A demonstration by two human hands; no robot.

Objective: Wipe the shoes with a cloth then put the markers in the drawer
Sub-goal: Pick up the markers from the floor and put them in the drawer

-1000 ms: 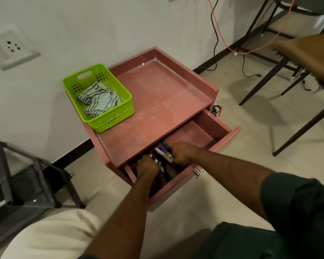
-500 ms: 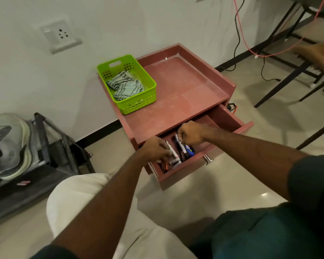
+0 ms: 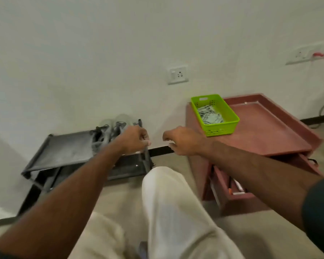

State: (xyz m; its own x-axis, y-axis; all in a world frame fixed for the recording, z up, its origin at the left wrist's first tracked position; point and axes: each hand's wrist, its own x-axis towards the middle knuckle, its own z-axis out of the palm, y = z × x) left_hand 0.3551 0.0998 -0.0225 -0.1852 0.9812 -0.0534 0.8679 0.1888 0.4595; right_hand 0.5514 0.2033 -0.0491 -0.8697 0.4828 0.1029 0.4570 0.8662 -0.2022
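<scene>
The drawer point(image 3: 232, 191) of the red cabinet point(image 3: 269, 131) hangs open, and some markers point(image 3: 237, 186) lie inside it near the front; how many cannot be told. Both hands are raised between the cabinet and the shoe rack point(image 3: 64, 150). The left hand point(image 3: 134, 140) has its fingers curled into a loose fist and seems to hold nothing, though blur makes that uncertain. The right hand point(image 3: 181, 141) has loosely bent fingers and carries nothing.

The pair of grey shoes point(image 3: 110, 131) sits on the rack's top shelf, partly behind the left hand. The cloth point(image 3: 209, 115) lies in the green basket point(image 3: 216, 114) on the tabletop of the cabinet.

The main risk is the open drawer: the person's right forearm passes just above it and a knee point(image 3: 163, 184) is near, so a careless move could knock it or catch the arm on its edge. If it stays open, the task may look unfinished. The left hand is close to the shoes and could nudge them off the shelf.
</scene>
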